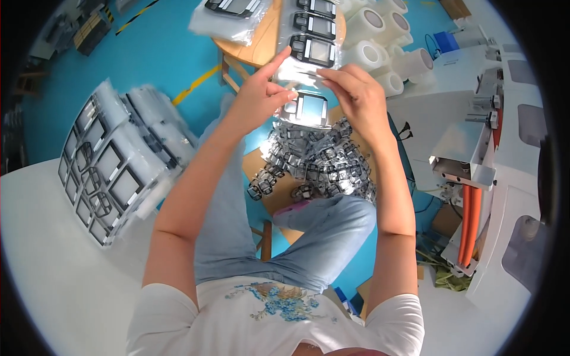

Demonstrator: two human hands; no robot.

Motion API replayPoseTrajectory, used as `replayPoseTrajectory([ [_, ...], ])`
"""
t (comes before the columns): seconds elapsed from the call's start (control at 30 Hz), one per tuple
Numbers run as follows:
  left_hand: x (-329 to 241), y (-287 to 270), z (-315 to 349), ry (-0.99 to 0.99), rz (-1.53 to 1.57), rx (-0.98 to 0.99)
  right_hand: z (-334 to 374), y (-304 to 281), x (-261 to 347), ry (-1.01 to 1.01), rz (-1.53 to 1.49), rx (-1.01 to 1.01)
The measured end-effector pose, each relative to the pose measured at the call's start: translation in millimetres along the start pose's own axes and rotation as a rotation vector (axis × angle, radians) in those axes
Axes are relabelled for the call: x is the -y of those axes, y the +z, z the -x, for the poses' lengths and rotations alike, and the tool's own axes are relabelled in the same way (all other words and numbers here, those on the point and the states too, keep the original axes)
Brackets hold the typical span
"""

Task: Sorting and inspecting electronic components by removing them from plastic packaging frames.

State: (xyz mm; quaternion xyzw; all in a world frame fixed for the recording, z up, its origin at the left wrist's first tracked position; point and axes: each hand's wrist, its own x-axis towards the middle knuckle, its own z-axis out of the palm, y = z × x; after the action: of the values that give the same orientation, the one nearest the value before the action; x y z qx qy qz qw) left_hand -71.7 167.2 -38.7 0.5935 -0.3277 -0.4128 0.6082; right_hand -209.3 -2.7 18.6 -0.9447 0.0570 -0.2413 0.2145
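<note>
Black-framed, grey-windowed rectangular plastic panels (314, 26) at the round tan wooden stool (261, 44)'s right edge.
Turquoise floor (169, 44), yellow-striped; white short-sleeved shirt (237, 326), blue-flowered.

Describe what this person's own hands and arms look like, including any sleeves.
The left hand and right hand are bare, with no gloves or watch showing. Short, plain white sleeves end above the elbows; they belong to a white top with a blue floral print.

The left grip (255, 101) touches, and the right grip (361, 95) pinches, a clear strip (295, 73) of black-framed panels (314, 110).
</note>
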Motion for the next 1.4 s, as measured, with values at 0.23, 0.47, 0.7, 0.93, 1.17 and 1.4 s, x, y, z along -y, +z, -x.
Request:
replayPoseTrajectory([
  [0.23,0.3,9.0,-6.4,-0.034,0.109,-0.054,-8.8,14.6,7.9,-0.228,0.144,0.068],
  [0.47,-11.6,10.3,10.8,0.102,-0.103,-0.103,54.1,-44.2,2.5,0.379,0.151,0.063],
  [0.7,23.0,24.3,31.0,0.151,0.541,0.175,29.3,-52.2,34.4,0.434,-0.635,-0.081],
  [0.93,8.5,48.8,28.3,0.150,0.278,-0.226,-92.9,-42.7,-83.1,0.502,-0.844,-0.308],
  [1.17,7.9,28.3,13.2,0.119,0.045,-0.214,-60.1,-9.2,-63.9,0.537,-0.472,-0.303],
  [1.4,-15.8,10.5,14.3,0.014,-0.120,-0.012,6.1,-26.2,-9.1,0.349,-0.170,-0.172],
])
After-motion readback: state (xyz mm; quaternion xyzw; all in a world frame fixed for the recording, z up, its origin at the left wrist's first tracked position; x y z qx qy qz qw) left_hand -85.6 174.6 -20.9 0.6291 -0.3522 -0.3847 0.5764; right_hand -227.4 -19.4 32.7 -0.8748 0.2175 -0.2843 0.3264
